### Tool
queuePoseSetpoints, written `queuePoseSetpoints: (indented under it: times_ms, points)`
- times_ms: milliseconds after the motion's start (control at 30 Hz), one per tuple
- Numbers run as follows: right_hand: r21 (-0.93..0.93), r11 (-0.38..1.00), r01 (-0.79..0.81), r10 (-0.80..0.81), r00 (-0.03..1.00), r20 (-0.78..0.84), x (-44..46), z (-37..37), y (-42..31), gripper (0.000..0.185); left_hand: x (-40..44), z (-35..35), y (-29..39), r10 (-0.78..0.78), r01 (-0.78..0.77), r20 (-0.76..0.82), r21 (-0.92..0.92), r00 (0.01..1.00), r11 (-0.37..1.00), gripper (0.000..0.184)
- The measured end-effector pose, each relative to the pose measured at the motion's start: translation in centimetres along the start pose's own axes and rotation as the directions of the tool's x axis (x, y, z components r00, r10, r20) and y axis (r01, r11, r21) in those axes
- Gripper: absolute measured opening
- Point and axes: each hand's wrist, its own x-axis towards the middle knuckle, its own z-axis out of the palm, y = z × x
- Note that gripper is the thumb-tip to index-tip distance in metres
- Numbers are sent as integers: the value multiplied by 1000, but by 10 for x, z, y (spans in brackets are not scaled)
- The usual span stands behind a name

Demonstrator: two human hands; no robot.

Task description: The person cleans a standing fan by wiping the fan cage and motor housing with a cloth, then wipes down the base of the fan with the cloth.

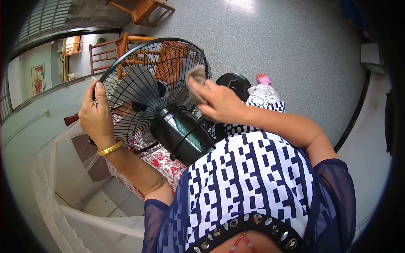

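Observation:
A black pedestal fan stands tilted in front of me, its rear motor housing towards me and its grey blades behind a wire cage. My left hand, with a gold bangle at the wrist, is closed on the left rim of the cage, thumb on the near side. A grey-brown cloth is bunched in my right hand. That hand is at the cage's right side, and the cloth appears to touch the wires there. Beyond it shows the fan's round black base on the floor.
Wooden chairs stand behind the fan, with a wooden stool farther back. A bed with a red-flowered cover and white netting lies at left. My foot in a pink slipper rests on the speckled floor.

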Motion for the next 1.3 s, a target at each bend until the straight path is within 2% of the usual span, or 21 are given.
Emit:
queuePoseSetpoints:
  times_ms: [67, 100, 167, 200, 300, 400, 433, 500, 533, 600, 667, 733, 800, 867, 933, 1033, 1067, 1133, 1200, 1267, 1300]
  points:
    - [-9, 999, 33, -32, 993, 117, -4, -3, -2, 67, 0, 0, -2, -6, 6, 2, -2, 1000, 1000, 44]
    - [-10, 999, 34, -33, 993, 117, -4, -8, -3, 67, 0, 0, -2, -13, 13, 3, -4, 1000, 1000, 44]
    - [-58, 988, 140, -99, 885, 455, -1, -22, -5, 61, 0, -1, -2, -4, 4, 1, -13, 1000, 1000, 44]
    - [-61, 988, 143, -101, 886, 452, 0, -26, -4, 61, 1, -1, -2, 5, -5, -1, -23, 1000, 1000, 44]
    - [117, 992, 49, -88, 929, 360, 8, -52, -1, 60, 2, -1, 0, 15, -15, -14, -60, 1000, 998, 44]
    - [321, 946, -37, -6, 991, 131, 24, -82, 4, 58, 2, -2, -1, -8, 8, 9, -62, 1000, 998, 43]
    - [319, 947, -35, -6, 992, 127, 32, -88, 7, 58, 2, -2, -1, -4, 5, 7, -65, 1000, 998, 43]
    - [268, 963, 21, 19, 989, -144, 50, -96, 11, 58, 1, -1, -2, 14, -15, -2, -62, 1000, 998, 42]
    - [267, 963, 24, 17, 989, -150, 59, -96, 13, 58, 2, -1, -2, 19, -20, -6, -63, 1000, 998, 42]
    - [99, 995, -15, 22, 997, -76, 74, -91, 16, 57, 3, -1, -2, 38, -39, -6, -55, 999, 998, 42]
    - [86, 996, 17, -15, 999, -35, 79, -79, 13, 57, 4, -2, -2, 29, -28, 14, -58, 999, 998, 42]
    - [-94, 994, -48, 46, 999, -22, 74, -68, 4, 62, 3, -1, -3, 29, -28, 6, -48, 1000, 998, 42]
    - [-113, 993, -19, 13, 999, -53, 64, -60, -4, 63, 3, 0, -4, 34, -34, 1, -39, 999, 999, 42]
    - [-167, 981, -97, 90, 995, -47, 54, -60, -19, 63, 2, -1, -4, 36, -36, -8, -29, 999, 999, 42]
    - [-158, 986, -53, 43, 997, -65, 45, -54, -16, 64, 2, -1, -3, 11, -11, 19, -35, 1000, 999, 42]
    - [-93, 995, -36, 46, 993, 109, 33, -59, -18, 62, 3, -3, -2, -17, 19, 51, -41, 999, 999, 43]
    - [-95, 995, -33, 43, 993, 109, 33, -61, -16, 62, 4, -3, -2, -18, 20, 48, -42, 999, 999, 43]
    - [-59, 994, 96, -98, 995, -32, 36, -68, -18, 60, 3, -2, -2, 13, -12, 28, -36, 1000, 999, 43]
    - [-51, 997, 58, -60, 997, -53, 47, -82, -24, 59, 3, -2, -2, 23, -22, 22, -48, 999, 999, 43]
    - [-150, 984, 100, -124, 980, -157, 66, -89, -27, 59, 2, -2, -2, 37, -36, 13, -56, 999, 998, 43]
    - [-181, 979, 90, -111, 988, -109, 75, -90, -27, 60, 1, -2, -3, 34, -33, 14, -55, 999, 998, 43]
